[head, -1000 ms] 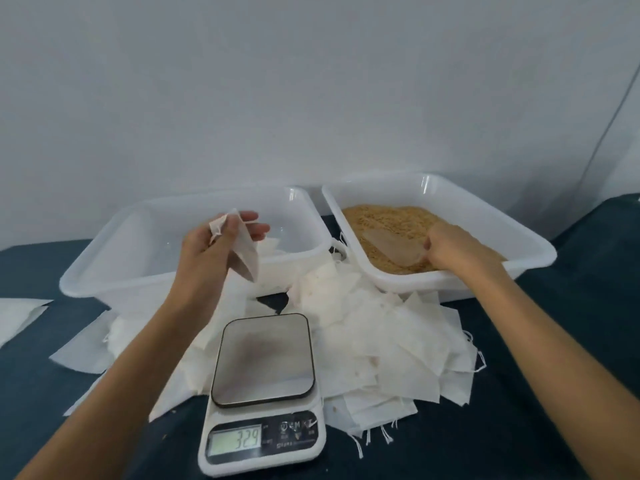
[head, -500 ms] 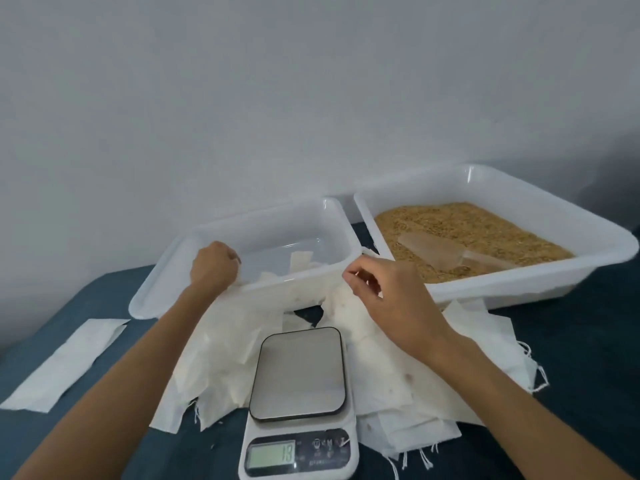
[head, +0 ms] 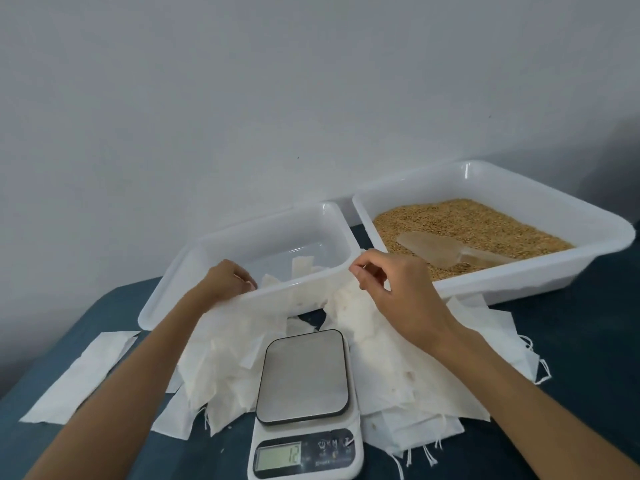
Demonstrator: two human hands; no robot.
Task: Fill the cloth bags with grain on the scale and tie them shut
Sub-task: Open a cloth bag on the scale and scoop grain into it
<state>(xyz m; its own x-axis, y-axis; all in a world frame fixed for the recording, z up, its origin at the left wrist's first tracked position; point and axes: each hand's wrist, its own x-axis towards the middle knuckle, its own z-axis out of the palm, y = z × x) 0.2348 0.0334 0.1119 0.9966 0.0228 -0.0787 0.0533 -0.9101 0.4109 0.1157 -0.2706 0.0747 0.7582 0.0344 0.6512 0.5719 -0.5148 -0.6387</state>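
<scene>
A digital scale (head: 304, 375) stands near me with a bare steel platform, and its display reads 12. Behind it and to both sides lies a pile of white cloth bags (head: 391, 368). My right hand (head: 398, 282) hovers over the pile's far edge, fingertips pinched on the corner of a cloth bag. My left hand (head: 227, 282) is curled at the near rim of the left tub (head: 242, 237), beside the few bags lying inside; whether it holds anything is hidden. The right tub (head: 519, 188) holds brown grain (head: 478, 220) with a clear scoop (head: 436, 249) lying on it.
A single flat bag (head: 83, 372) lies apart at the left on the dark blue table cover (head: 571, 341). A plain grey wall rises just behind both tubs. Drawstrings trail from the pile's near-right edge (head: 429, 459).
The view came closer and shifted left. My left hand dropped from holding a bag up to the left tub's rim. My right hand left the grain tub and came to the bag pile.
</scene>
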